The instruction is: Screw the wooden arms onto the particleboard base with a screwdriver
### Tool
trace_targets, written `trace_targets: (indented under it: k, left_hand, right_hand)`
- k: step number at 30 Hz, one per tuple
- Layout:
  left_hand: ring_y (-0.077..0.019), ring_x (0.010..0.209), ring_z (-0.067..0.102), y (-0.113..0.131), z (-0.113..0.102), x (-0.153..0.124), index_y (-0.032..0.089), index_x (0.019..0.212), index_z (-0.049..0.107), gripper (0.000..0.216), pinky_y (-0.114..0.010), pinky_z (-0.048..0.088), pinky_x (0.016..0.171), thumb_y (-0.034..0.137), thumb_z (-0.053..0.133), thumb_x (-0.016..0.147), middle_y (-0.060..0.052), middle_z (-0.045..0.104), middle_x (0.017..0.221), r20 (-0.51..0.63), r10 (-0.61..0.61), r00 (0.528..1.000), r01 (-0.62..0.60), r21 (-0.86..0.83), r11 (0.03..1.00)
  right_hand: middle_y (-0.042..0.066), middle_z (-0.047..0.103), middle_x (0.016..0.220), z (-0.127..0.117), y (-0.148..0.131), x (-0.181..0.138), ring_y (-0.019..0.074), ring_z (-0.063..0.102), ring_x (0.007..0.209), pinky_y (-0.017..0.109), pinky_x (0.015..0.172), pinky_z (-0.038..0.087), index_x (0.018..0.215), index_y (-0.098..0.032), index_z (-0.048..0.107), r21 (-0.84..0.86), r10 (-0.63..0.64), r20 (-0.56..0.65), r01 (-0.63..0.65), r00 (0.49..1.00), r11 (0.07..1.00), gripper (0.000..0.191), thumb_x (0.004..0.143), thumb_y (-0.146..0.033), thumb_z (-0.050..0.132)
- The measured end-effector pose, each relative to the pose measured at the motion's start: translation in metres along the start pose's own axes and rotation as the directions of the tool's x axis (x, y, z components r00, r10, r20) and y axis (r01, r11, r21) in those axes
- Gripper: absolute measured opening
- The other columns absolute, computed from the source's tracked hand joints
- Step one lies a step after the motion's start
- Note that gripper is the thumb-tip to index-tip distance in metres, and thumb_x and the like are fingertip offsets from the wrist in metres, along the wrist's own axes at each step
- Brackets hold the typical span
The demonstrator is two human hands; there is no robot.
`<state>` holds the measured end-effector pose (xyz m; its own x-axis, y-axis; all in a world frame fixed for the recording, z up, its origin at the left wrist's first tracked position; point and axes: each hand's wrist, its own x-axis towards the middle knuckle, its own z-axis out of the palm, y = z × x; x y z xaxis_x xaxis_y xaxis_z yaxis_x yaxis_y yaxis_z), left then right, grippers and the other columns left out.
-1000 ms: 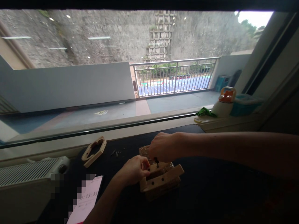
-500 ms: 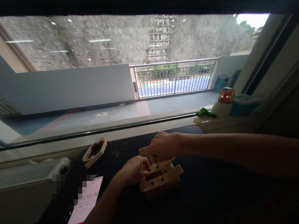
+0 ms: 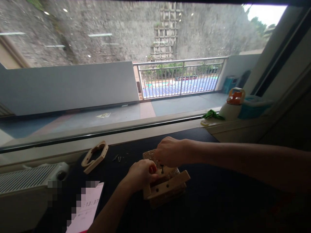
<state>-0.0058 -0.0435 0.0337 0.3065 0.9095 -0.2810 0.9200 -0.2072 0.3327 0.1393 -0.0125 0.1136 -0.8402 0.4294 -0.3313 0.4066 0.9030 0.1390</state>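
Observation:
A pale wooden frame (image 3: 171,184) with dark round holes along its near bar lies on top of a clear, crinkled plastic-like pack (image 3: 148,154). My left hand (image 3: 141,173) is closed on the frame's far left part, thumb and fingers pinching the wood. Above the far bar, my right hand (image 3: 170,151) is closed, knuckles up. Below its fingers a thin dark metal shaft (image 3: 162,168) stands upright against the wood. Its upper end is hidden in the hand, and I cannot tell whether it is a screw or a tool.
Left of my hands, a second wooden frame (image 3: 96,157) and several small screws (image 3: 118,158) lie on the dark table (image 3: 194,136). A phone (image 3: 85,207) showing a timer is nearer. A radiator (image 3: 31,178) stands at left. The windowsill holds a green cloth (image 3: 213,114) and a white jug (image 3: 230,108).
The view has tipped and shifted slightly. My left fingers have moved further over the frame's far bar, covering more of it. My right hand stays over the dark shaft with its grip a little turned.

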Motion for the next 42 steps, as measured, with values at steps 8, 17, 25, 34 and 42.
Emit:
trace_targets:
  k: [8,17,25,34,42]
  left_hand:
    - [-0.023,0.078,0.062,0.017,-0.005,0.003,0.023,0.068,0.065,0.012,-0.043,0.035,0.082,0.032,0.058,0.069,-0.001,0.07,0.077,-0.017,0.026,1.0,-0.023,0.15,0.988]
    - [-0.0235,0.081,0.062,0.013,-0.001,0.004,0.025,0.075,0.066,0.016,-0.045,0.033,0.083,0.035,0.055,0.071,-0.001,0.07,0.08,-0.03,0.023,0.999,-0.018,0.14,0.99]
    - [-0.0237,0.082,0.064,0.013,-0.001,0.001,0.024,0.069,0.065,0.014,-0.044,0.034,0.085,0.035,0.057,0.07,0.0,0.071,0.079,-0.035,0.01,0.999,-0.006,0.114,0.993]
    - [-0.0249,0.083,0.063,0.013,-0.004,0.0,0.023,0.072,0.064,0.017,-0.043,0.037,0.083,0.038,0.056,0.07,-0.001,0.07,0.081,-0.018,0.006,1.0,-0.004,0.122,0.993]
    - [-0.0233,0.082,0.064,0.011,-0.002,0.002,0.024,0.071,0.065,0.015,-0.039,0.039,0.083,0.037,0.057,0.071,0.0,0.07,0.078,-0.017,0.015,1.0,-0.013,0.125,0.992]
  right_hand:
    - [0.007,0.068,0.079,-0.009,-0.004,-0.011,0.0192,0.063,0.072,0.025,0.052,0.035,0.093,-0.016,0.067,0.052,0.008,0.003,-0.008,1.0,0.999,0.021,0.079,-0.024,0.053]
    - [0.008,0.068,0.077,-0.003,-0.004,-0.005,0.0181,0.062,0.074,0.024,0.048,0.03,0.081,-0.012,0.068,-0.005,-0.08,0.013,0.081,0.997,0.997,0.017,0.074,-0.007,0.054]
    - [0.007,0.068,0.085,-0.005,-0.006,0.001,0.0193,0.062,0.073,0.025,0.05,0.033,0.091,-0.014,0.066,0.019,0.011,0.008,-0.011,1.0,1.0,0.02,0.082,-0.024,0.051]
    - [0.004,0.066,0.073,-0.019,-0.008,-0.006,0.0161,0.059,0.066,0.025,0.051,0.033,0.085,-0.016,0.068,0.003,-0.047,0.05,0.047,0.998,0.999,0.018,0.076,-0.013,0.053]
    - [0.006,0.067,0.078,-0.007,-0.004,-0.004,0.017,0.061,0.069,0.024,0.049,0.033,0.086,-0.012,0.066,0.019,-0.033,-0.008,0.033,0.999,0.999,0.016,0.08,-0.016,0.052]
